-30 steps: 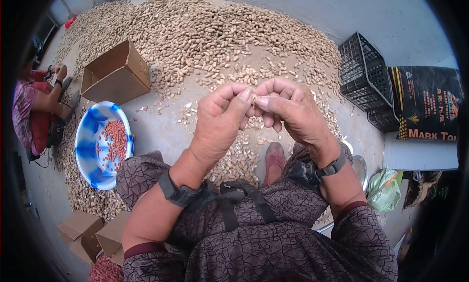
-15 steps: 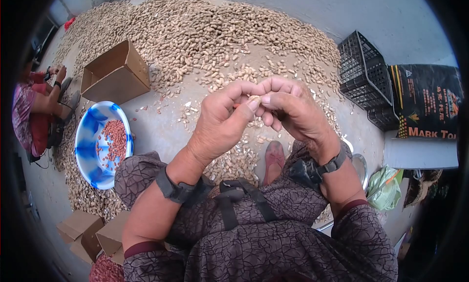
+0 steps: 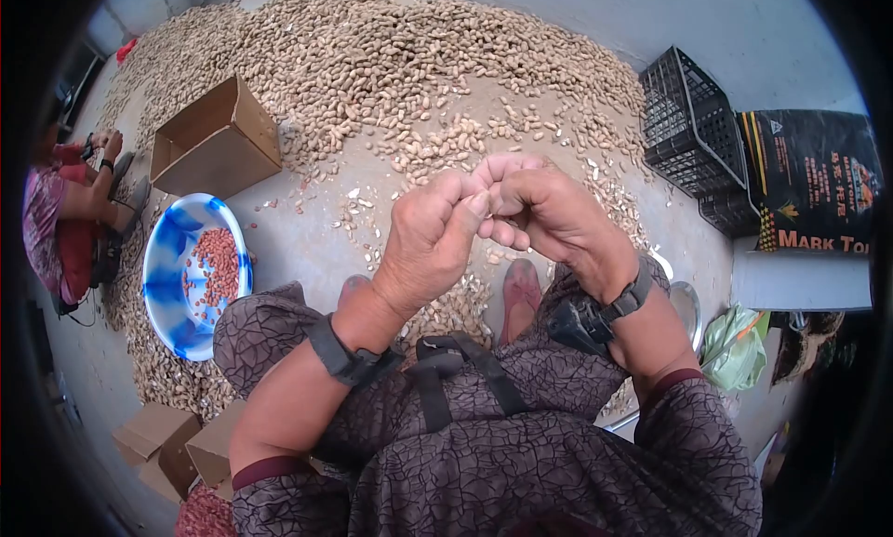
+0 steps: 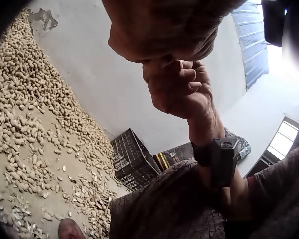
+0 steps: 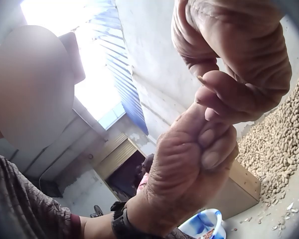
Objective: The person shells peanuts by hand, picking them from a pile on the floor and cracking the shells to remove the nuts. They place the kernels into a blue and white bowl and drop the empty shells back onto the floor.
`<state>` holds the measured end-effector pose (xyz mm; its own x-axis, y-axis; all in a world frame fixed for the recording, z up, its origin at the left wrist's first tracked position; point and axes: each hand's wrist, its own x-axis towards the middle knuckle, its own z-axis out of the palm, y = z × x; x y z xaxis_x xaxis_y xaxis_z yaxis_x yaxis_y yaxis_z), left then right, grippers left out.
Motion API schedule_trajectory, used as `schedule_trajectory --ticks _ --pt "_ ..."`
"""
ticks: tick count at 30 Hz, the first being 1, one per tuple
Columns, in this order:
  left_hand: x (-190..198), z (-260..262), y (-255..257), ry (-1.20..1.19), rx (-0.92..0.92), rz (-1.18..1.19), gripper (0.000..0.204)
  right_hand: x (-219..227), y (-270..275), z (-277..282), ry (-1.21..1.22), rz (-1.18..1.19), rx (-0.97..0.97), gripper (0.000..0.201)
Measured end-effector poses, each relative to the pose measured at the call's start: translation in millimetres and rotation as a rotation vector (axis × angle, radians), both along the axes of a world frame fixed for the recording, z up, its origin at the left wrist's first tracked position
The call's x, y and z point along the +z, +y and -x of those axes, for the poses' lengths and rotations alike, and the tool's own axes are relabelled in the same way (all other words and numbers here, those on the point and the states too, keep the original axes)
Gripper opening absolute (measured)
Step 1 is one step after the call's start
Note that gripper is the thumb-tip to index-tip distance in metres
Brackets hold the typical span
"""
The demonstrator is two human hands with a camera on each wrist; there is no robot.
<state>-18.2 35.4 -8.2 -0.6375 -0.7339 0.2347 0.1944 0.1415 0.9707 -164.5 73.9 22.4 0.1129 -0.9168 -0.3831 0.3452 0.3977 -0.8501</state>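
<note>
In front of the body my left hand point(image 3: 430, 239) and right hand point(image 3: 558, 207) meet at their fingertips. Both pinch a peanut point(image 3: 487, 215), of which only a pale bit shows; fingers cover the rest. The left thumb lies along the top, its tip against the right hand's fingers. The right wrist view shows the right hand's bent fingers just above the left hand's curled ones. Below, broken shells point(image 3: 451, 316) lie on the floor between the feet. A large heap of unshelled peanuts point(image 3: 391, 63) spreads beyond the hands.
To the left stand a blue-and-white basin point(image 3: 166, 286) holding reddish kernels point(image 3: 219, 265) and an open cardboard box point(image 3: 223, 156). Another person point(image 3: 70, 207) sits at far left. A black crate point(image 3: 684, 119), a black printed bag point(image 3: 814, 188) and a green plastic bag point(image 3: 735, 351) are at right.
The reddish kernel and pale shell seen between the fingertips half a second ago are now mostly covered. Both hands have dipped slightly, and the right fingers have bent further over the peanut.
</note>
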Motion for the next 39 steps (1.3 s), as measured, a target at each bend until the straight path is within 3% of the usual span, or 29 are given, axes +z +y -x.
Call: schedule_trajectory --ticks 4,7,10,12,13,15,20,23,25,27,29,30,31,33,39 --pt "-7.6 1.0 -1.3 -0.063 0.073 0.110 0.019 -2.2 -0.6 -1.8 0.058 -0.039 -0.006 0.014" --pt "-7.6 0.7 -2.9 -0.137 0.099 0.022 0.024 -3.7 0.5 -8.9 0.103 -0.033 -0.010 0.014" --pt "-9.7 3.3 -1.9 -0.052 0.113 -0.044 0.027 -6.8 0.7 -9.6 0.061 -0.042 -0.049 0.013" --pt "-3.6 1.7 -2.4 0.070 0.017 -0.363 0.029 -4.1 0.7 -10.6 0.057 -0.040 -0.057 0.013" --pt "-5.2 0.2 -4.1 0.070 0.021 -0.361 0.029 -3.0 0.8 -11.1 0.053 -0.039 -0.068 0.013" --pt "-10.4 -3.4 -9.3 0.103 -0.056 -0.594 0.031 -4.7 0.4 -11.8 0.060 -0.037 -0.063 0.013" --pt "-10.0 -5.9 -15.4 0.187 -0.056 -0.788 0.031 0.2 0.2 -12.0 0.183 -0.041 -0.044 0.013" --pt "-15.3 -8.8 -25.1 0.220 -0.068 -0.862 0.029 11.0 3.8 -5.2 0.361 0.006 0.117 0.014" --pt "-13.1 -10.6 -27.2 0.188 -0.033 -0.869 0.028 18.8 6.2 0.3 0.588 0.149 0.509 0.018" --pt "-5.9 -13.8 -28.6 0.174 -0.121 -0.879 0.028 15.1 10.2 3.5 0.684 0.252 0.476 0.019" --pt "-4.1 -15.1 -27.3 0.158 -0.158 -0.900 0.028 14.7 13.7 0.7 0.869 0.383 0.063 0.021" --pt "-1.1 -15.9 -26.2 0.117 -0.238 -0.904 0.028 13.3 11.9 2.0 0.938 0.454 0.023 0.020" --pt "0.1 -16.3 -25.0 0.078 -0.320 -0.904 0.028 13.9 13.8 -1.0 0.935 0.448 0.024 0.020" --pt "-0.6 -15.1 -21.6 0.063 -0.358 -0.872 0.028 20.6 16.7 -9.3 0.694 0.285 0.080 0.019" --pt "4.7 -12.2 -22.6 0.094 -0.526 -0.876 0.036 17.5 23.2 -9.7 0.613 0.270 0.011 0.019"
